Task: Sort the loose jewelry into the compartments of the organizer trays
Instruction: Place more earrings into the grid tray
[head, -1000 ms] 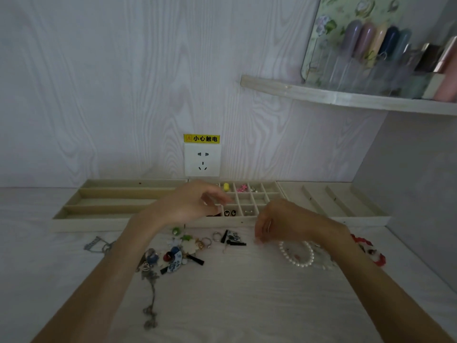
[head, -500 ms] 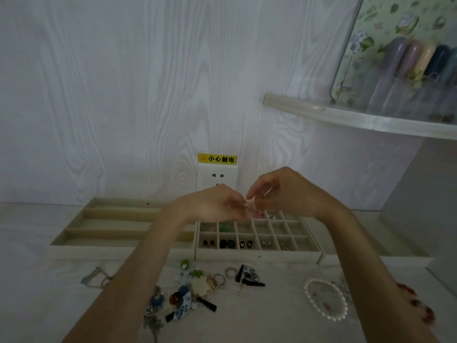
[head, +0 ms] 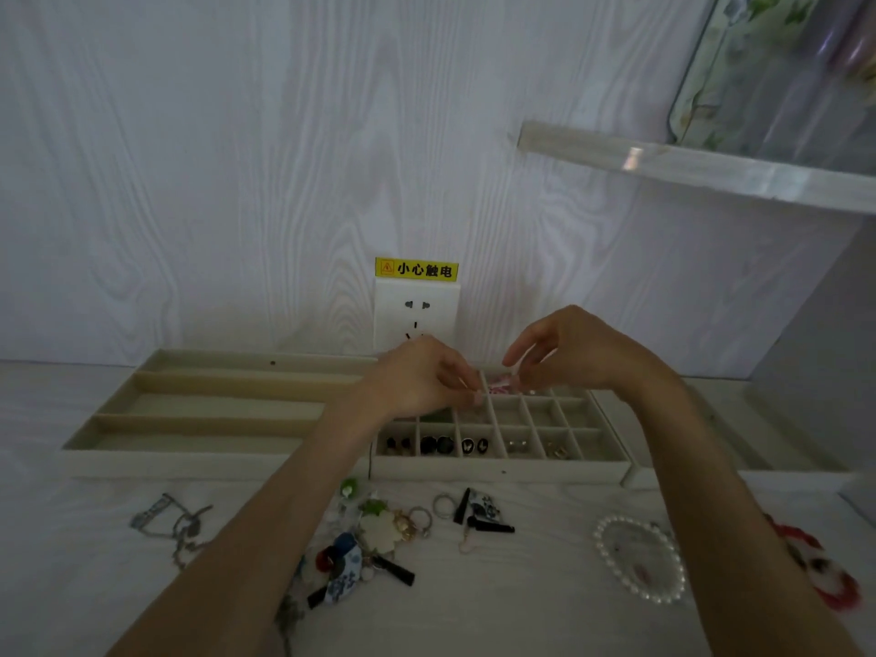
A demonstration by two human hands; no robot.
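Both hands hover over the grid tray (head: 611,459): left hand (head: 419,381) fingers curled together, pinching something tiny, can't tell what; right hand (head: 576,353) loosely spread. Loose jewelry (head: 379,538) sits just in front of the tray's front edge.

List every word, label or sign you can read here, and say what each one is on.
"小心触电", with a small warning triangle symbol to its left: black characters on a yellow sticker stuck on the wall just above the white wall socket.

Nothing else is legible: the floral-patterned item on the shelf shows no readable text, and the jewelry carries none.
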